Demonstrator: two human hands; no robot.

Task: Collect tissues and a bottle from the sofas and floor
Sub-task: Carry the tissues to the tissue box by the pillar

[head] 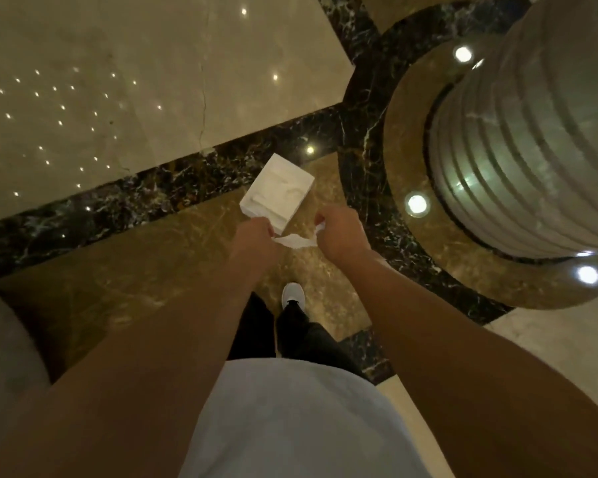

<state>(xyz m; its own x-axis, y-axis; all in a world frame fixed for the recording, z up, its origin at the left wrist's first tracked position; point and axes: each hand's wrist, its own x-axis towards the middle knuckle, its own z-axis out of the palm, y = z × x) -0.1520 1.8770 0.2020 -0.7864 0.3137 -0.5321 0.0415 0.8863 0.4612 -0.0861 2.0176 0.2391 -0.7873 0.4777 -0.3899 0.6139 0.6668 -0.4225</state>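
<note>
Standing on a polished marble floor [83, 81], a person reaches both bare arms out and down, the hands close together. Just beyond the left hand [254, 236] sits a white rectangular tissue pack [277, 193], its near corner meeting that hand's fingertips; whether it rests on the floor or hangs from the hand cannot be told. Its top face shows a shallow pressed-in relief, and what it holds is not visible. Stretched between the two hands is a crumpled white tissue [296, 240]: the left hand is closed with its fingers pinching one end, and the right hand [340, 232] is curled shut around the other end, a bit of white showing at its fingertips. Below the hands, nearer the body, are dark trousers and one white shoe [293, 294]. Well to the right of the right hand rises a ribbed stone column [518, 150], ringed by dark veined marble. No bottle is in view.
</note>
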